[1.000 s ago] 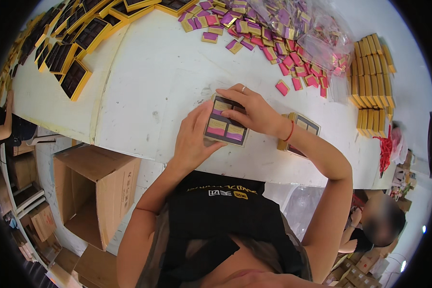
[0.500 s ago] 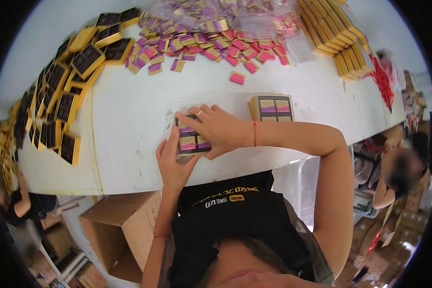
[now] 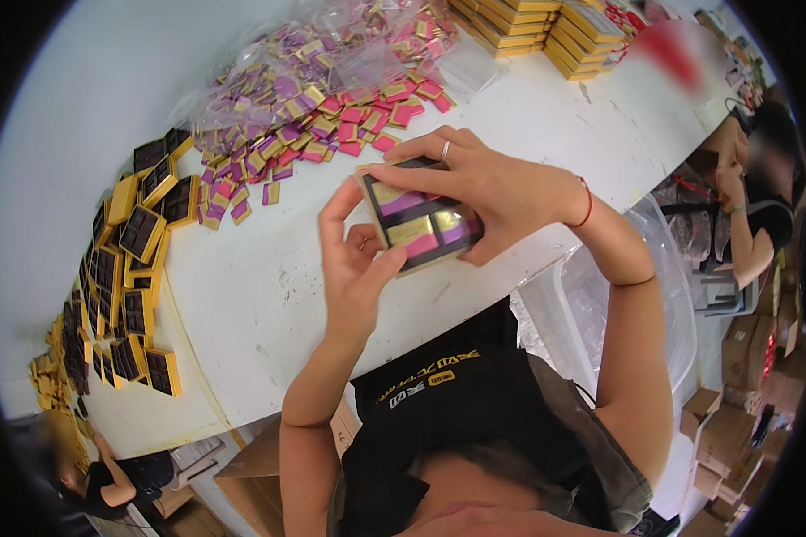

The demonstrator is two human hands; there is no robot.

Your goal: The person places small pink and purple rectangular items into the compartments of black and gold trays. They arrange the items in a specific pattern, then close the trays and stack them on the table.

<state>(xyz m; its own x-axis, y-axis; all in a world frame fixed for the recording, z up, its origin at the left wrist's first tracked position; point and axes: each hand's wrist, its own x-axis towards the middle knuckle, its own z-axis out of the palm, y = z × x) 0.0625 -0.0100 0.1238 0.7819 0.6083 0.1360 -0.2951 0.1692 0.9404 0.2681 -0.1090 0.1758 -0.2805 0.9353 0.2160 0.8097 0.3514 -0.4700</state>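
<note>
At the centre of the frame a small gold-edged tray point(image 3: 418, 224) is held just above the counter point(image 3: 269, 295), pinched between both hands: the fingers point(image 3: 336, 210) of the left hand point(image 3: 354, 268) are closed on its lower left edge with the thumb pressed against the near rim, while the fingers point(image 3: 416, 170) of the right hand point(image 3: 488, 192) are clamped over its upper and right side, a ring showing on one of them. The tray's dark compartments are seen filled with gold, pink and purple wrapped squares, so the filling of this one is judged all but done, with only a final pressing-in or setting down left. Much is judged to remain: a loose heap of pink, purple and gold wrapped pieces point(image 3: 313, 98), partly under clear plastic bags, is spread across the upper middle of the frame, and many empty dark-lined gold trays point(image 3: 139, 233) lie fanned along the left edge. Stacks of closed flat gold boxes point(image 3: 546, 27) are piled at the upper right. Brown cardboard cartons point(image 3: 734, 403) are seen at the lower right, below the counter's edge.
</note>
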